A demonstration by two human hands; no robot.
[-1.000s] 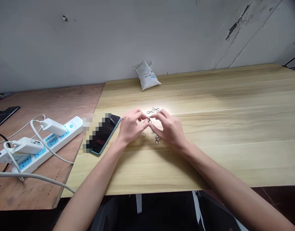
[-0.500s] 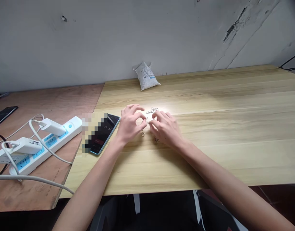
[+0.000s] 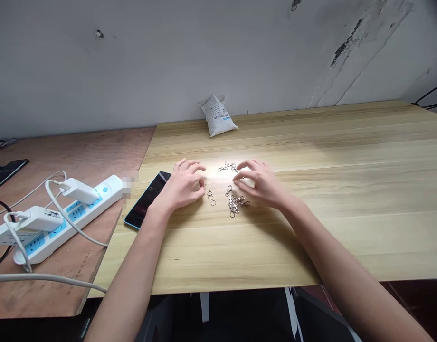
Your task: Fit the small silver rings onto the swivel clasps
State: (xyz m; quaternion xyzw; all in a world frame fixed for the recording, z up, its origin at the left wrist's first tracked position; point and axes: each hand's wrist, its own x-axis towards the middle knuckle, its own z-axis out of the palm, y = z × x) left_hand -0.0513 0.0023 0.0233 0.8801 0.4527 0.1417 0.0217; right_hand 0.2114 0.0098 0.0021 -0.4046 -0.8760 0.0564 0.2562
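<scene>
Small metal clasps and rings lie scattered on the pale wooden table [image 3: 311,228]. One cluster of clasps [image 3: 235,204] sits between my hands, and another small heap of clasps [image 3: 227,166] lies a little farther back. Two loose rings [image 3: 211,197] rest just right of my left hand [image 3: 185,184]. That hand lies on the table with its fingers curled and its fingertips near the rings. My right hand [image 3: 263,182] hovers low with fingers spread, thumb and forefinger close to the farther heap. Neither hand visibly holds anything.
A dark phone [image 3: 146,199] lies left of my left hand. A white power strip [image 3: 61,213] with plugged chargers and cables sits on the brown board [image 3: 97,152] at left. A small white bag [image 3: 218,116] leans near the wall.
My hands were together, working a clasp between the fingertips. They have since lowered, moved apart and let go, uncovering the clasps and rings on the table.
</scene>
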